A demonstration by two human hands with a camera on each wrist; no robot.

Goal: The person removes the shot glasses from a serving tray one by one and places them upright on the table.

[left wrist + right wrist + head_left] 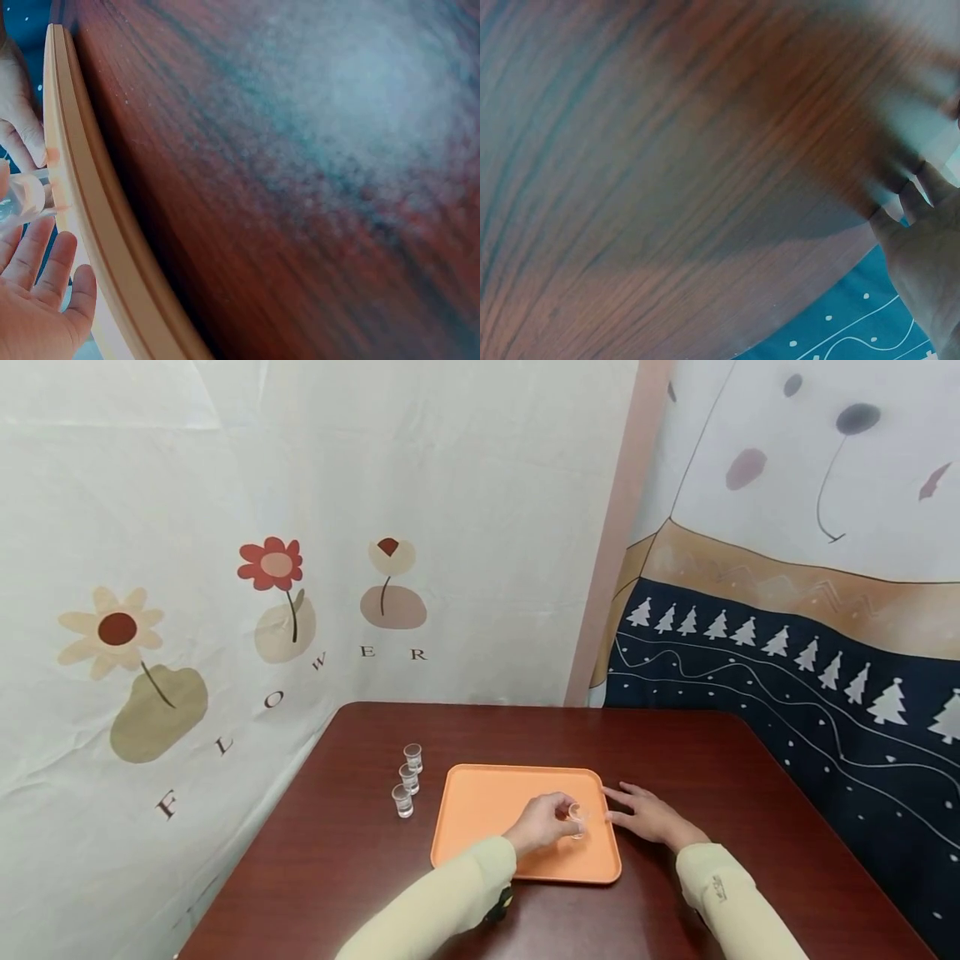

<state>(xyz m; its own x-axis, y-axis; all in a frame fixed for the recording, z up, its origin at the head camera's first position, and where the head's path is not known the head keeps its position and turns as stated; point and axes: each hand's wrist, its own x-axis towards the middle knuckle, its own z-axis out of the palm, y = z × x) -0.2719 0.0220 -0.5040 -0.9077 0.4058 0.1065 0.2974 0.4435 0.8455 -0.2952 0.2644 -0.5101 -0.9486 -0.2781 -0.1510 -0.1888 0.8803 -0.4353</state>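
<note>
An orange tray (487, 810) lies on the dark red-brown table. Over its right part my left hand (542, 823) pinches a small clear cup (576, 814) between thumb and fingers. In the left wrist view the cup (26, 196) shows right at the tray's surface, with the hand (45, 300) beside it. My right hand (647, 814) rests at the tray's right edge, its fingers spread and fairly straight, fingertips right at the rim. The right wrist view shows that hand (922, 240) with its fingertips down by the tabletop.
Left of the tray, three small clear cups (408, 779) stand in a row, with what looks like clear liquid inside. The table (525, 735) meets a flower-printed cloth (450, 485) at the back and a dark tree-patterned cloth (825, 727) on the right.
</note>
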